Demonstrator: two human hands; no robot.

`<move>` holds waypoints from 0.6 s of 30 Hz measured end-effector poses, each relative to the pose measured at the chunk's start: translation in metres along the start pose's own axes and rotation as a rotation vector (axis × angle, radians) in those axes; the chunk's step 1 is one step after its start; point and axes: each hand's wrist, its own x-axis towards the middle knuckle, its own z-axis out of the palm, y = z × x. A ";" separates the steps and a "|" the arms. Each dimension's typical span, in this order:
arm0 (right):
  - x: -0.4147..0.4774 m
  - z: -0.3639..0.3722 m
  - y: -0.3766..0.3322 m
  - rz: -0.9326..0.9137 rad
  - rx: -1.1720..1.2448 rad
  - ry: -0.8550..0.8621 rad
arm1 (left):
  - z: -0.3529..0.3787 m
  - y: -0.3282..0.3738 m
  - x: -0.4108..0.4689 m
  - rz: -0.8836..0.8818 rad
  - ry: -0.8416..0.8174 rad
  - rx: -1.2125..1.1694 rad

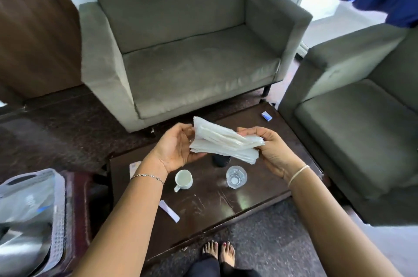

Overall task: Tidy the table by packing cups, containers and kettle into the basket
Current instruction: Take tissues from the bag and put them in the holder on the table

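Observation:
Both hands hold a stack of white paper napkins (224, 141) above the dark wooden table (210, 204). My left hand (175, 149) grips its left end and my right hand (271, 152) grips its right end. Below the stack stands a white mug (183, 179) with its handle toward me, and to its right a clear glass (236, 176). A dark round object (220, 161) behind them is mostly hidden by the napkins. The grey plastic basket (57, 220) sits at the far left and holds silver foil pouches (24, 204).
A white sachet (169, 210) lies near the table's front, a card (134, 167) at its left edge, and a small blue box (267, 116) at its far right corner. Grey sofas stand behind and to the right. My bare feet (218, 252) are under the table's front edge.

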 end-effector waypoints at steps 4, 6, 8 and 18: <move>0.010 -0.002 -0.001 -0.036 -0.120 0.039 | 0.004 0.010 0.016 -0.120 0.021 0.087; 0.018 -0.001 -0.003 -0.043 -0.157 0.053 | 0.006 0.015 0.024 -0.111 0.057 0.142; 0.025 0.000 -0.004 -0.033 -0.135 0.062 | 0.007 0.020 0.034 -0.090 0.129 0.168; 0.061 0.001 0.007 0.114 -0.095 0.044 | -0.001 0.038 0.067 0.134 0.304 0.282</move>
